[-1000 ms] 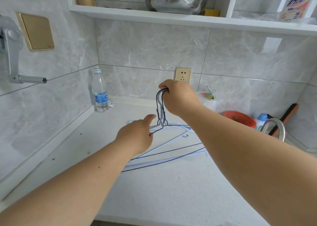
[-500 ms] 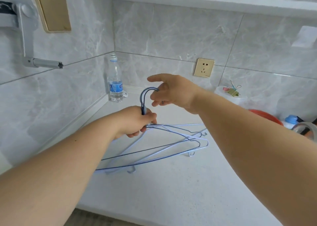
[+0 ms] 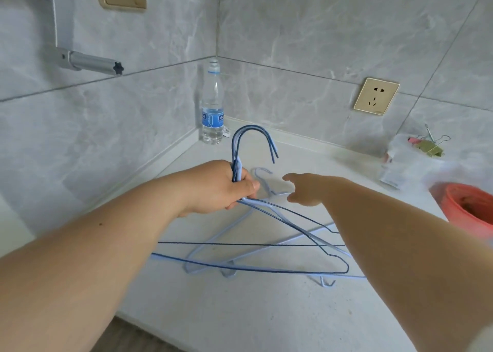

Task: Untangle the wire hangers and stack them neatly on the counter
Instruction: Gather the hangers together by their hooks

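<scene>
While the left hand [image 3: 226, 188] is clenching its fingers [image 3: 246, 187] around the necks of several blue wire hangers [image 3: 266, 247], their hooks are standing up above the fist and their frames are splaying out across the bench [image 3: 240, 311] toward its front edge. One pale hanger [image 3: 266, 183] is lying flat just behind the bundle, toward the back corner where a water bottle [image 3: 212, 106] is standing. The right hand [image 3: 306, 190] is hovering over that loose one with its fingers released and pointing at it, grasping nothing.

Judging from the crossed wires, the frames are still interlocking, so lifting the bundle could be dragging a snagged hanger along and sliding it off the front edge. Reaching across with the right forearm over the frames could also be catching a wire and twisting the tangle tighter. The bottle is looking far enough away to be safe.
</scene>
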`<state>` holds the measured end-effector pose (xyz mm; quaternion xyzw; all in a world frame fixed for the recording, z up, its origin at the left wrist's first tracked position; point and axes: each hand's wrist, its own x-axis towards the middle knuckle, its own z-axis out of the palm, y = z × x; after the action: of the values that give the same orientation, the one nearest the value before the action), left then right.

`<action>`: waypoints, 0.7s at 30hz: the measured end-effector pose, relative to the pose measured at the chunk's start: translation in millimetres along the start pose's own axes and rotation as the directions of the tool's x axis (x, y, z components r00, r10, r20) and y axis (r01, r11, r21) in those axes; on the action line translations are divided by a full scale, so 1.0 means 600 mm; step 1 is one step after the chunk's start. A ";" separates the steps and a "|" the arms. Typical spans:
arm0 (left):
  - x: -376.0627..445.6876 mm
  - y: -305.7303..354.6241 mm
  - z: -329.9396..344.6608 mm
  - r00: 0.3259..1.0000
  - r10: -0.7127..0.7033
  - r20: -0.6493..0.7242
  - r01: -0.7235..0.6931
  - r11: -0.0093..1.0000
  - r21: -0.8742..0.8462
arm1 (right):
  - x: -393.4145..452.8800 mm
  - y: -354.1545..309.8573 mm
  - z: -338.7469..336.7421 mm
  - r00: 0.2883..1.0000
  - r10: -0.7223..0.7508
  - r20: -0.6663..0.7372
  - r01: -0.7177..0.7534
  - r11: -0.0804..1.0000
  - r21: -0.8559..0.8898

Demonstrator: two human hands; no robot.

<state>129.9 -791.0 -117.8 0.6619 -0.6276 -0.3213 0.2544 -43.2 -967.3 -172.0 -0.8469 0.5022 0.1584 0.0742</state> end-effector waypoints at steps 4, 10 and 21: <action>0.005 -0.002 0.000 1.000 0.019 -0.004 -0.019 1.000 -0.002 | 0.021 -0.008 0.020 1.000 -0.024 0.014 0.025 0.994 -0.103; 0.002 0.002 0.004 1.000 0.003 -0.007 -0.002 1.000 0.025 | 0.017 -0.007 0.040 0.997 -0.053 0.050 0.060 0.987 -0.150; 0.014 0.059 0.061 0.986 0.098 -0.138 -0.091 0.994 0.052 | -0.125 0.008 -0.070 0.926 0.091 -0.365 0.165 0.775 0.610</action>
<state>79.3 -799.9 -116.7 0.6580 -0.6460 -0.2472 0.2978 -72.7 -919.7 -106.7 -0.7968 0.5134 -0.1850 0.2594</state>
